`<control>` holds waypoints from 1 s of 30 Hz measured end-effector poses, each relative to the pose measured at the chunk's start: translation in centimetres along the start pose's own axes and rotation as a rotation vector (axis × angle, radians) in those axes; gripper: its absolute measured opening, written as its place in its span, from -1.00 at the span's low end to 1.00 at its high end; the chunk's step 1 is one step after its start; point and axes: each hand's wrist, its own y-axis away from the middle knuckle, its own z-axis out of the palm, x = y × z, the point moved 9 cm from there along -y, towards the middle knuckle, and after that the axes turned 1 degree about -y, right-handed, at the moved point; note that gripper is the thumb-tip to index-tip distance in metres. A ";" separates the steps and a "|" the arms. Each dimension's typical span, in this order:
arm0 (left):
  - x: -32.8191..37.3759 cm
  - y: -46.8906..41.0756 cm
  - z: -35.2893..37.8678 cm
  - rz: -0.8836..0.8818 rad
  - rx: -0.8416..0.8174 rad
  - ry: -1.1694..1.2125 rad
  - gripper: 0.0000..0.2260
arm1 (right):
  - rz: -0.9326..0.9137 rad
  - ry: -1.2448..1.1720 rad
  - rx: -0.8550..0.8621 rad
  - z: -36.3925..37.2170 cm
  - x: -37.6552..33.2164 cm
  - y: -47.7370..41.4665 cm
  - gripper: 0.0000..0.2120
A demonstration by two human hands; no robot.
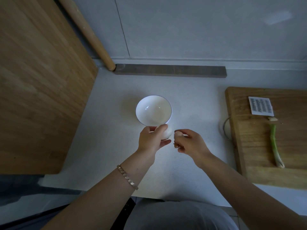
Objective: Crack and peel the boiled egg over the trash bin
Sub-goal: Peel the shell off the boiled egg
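Note:
My left hand (153, 139) holds a white boiled egg (167, 133) above the white counter, just in front of an empty white bowl (153, 110). The egg's visible side looks smooth and white. My right hand (187, 141) is a little to the right of the egg and pinches small brownish bits of eggshell (176, 144) between its fingers. The two hands are apart. No trash bin is in view.
A large wooden board (38, 83) leans at the left with a rolling pin (89, 34) behind it. A grey strip (169, 71) lies along the wall. At the right a cutting board (259, 146) bears a scallion (275, 146) and a small white perforated card (261, 106).

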 end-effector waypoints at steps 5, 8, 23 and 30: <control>-0.6 0.4 0.9 -0.137 -0.177 0.219 -0.82 | 0.177 -0.496 -0.111 0.9 0.2 0.5 -0.79; -0.9 0.5 1.1 -0.184 -0.246 0.249 -0.84 | 0.149 -0.501 -0.146 1.0 -0.6 0.6 -0.83; -1.6 0.5 0.7 -0.223 -0.331 0.146 -0.84 | -0.088 -0.110 -0.045 0.0 -2.4 0.5 -0.90; -2.8 0.0 -4.0 -0.185 -0.053 0.153 -0.91 | -0.094 0.118 -0.039 1.1 -1.6 -1.2 -0.84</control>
